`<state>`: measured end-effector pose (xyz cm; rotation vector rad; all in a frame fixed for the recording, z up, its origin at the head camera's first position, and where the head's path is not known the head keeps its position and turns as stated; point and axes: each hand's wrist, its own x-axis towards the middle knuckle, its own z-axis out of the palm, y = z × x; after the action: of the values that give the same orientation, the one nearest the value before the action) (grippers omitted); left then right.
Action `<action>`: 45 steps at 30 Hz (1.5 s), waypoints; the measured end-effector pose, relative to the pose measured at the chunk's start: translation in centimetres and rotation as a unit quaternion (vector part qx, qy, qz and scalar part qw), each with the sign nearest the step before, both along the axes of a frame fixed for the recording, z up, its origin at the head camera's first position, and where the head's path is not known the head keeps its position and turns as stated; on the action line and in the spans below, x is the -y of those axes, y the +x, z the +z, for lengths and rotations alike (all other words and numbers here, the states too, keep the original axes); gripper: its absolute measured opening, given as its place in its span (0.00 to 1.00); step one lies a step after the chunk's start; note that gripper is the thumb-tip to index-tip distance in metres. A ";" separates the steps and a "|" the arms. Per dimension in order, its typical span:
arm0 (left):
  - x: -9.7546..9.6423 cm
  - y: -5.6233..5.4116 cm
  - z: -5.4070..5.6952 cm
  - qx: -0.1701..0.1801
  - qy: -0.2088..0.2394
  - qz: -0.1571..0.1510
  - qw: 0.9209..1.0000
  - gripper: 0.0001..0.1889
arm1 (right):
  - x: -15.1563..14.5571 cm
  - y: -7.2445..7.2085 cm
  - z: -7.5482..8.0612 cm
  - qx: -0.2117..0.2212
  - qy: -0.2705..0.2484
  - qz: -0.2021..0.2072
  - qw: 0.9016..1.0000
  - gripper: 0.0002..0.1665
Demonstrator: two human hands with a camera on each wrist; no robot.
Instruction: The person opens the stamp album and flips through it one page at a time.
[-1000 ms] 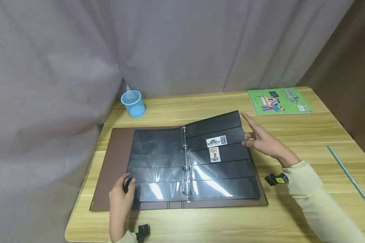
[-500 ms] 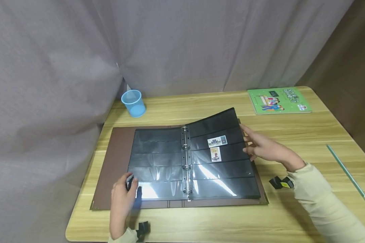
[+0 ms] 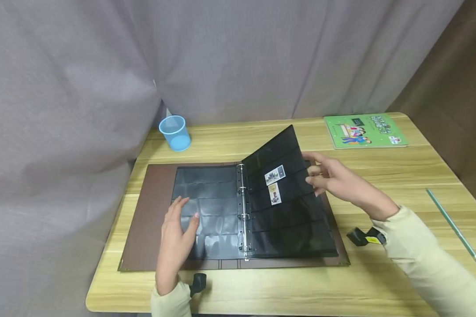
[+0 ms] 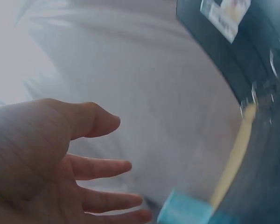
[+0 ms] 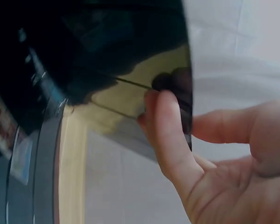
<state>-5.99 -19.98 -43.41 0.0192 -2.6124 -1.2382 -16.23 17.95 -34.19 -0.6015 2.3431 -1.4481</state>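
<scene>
A brown ring-binder stamp album (image 3: 150,215) lies spread on the wooden table, metal rings (image 3: 243,204) down its middle. My right hand (image 3: 337,182) pinches the outer edge of a black stamp page (image 3: 289,215), tilting it up from the right side. That page carries two stamps, one wide (image 3: 275,175) and one upright (image 3: 275,193). In the right wrist view, thumb and fingers (image 5: 170,130) lie on opposite faces of the glossy page. My left hand (image 3: 176,237), fingers spread, is over the left page (image 3: 218,211) with nothing in its grasp; the left wrist view shows those fingers (image 4: 105,168) apart.
A blue plastic cup (image 3: 176,134) stands at the back left. At the back right lies a green book (image 3: 365,130). A green pencil (image 3: 454,226) rests along the right side of the table (image 3: 412,176). Grey curtain (image 3: 238,61) hangs behind.
The right-hand page has risen higher and leans further toward the left, the right hand moving with it. My left hand has shifted right and away from me, and its fingers have spread.
</scene>
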 end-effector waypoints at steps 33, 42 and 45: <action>-8.6 -0.9 6.9 -0.160 0.051 -0.243 0.955 0.33 | 10.9 -1.0 3.7 0.115 -0.093 -0.006 0.989 0.33; -8.2 -0.7 6.4 -0.189 0.048 -0.233 0.953 0.35 | 11.1 -0.9 3.2 0.110 -0.089 0.036 0.989 0.32; -7.7 -0.6 6.2 -0.206 0.058 -0.216 0.953 0.32 | 10.4 -1.0 2.9 0.089 -0.079 0.062 0.991 0.32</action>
<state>-6.61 -12.25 -37.23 -0.7433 -2.2367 -1.3462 -17.23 7.52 -31.26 -0.6178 2.0341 -1.5705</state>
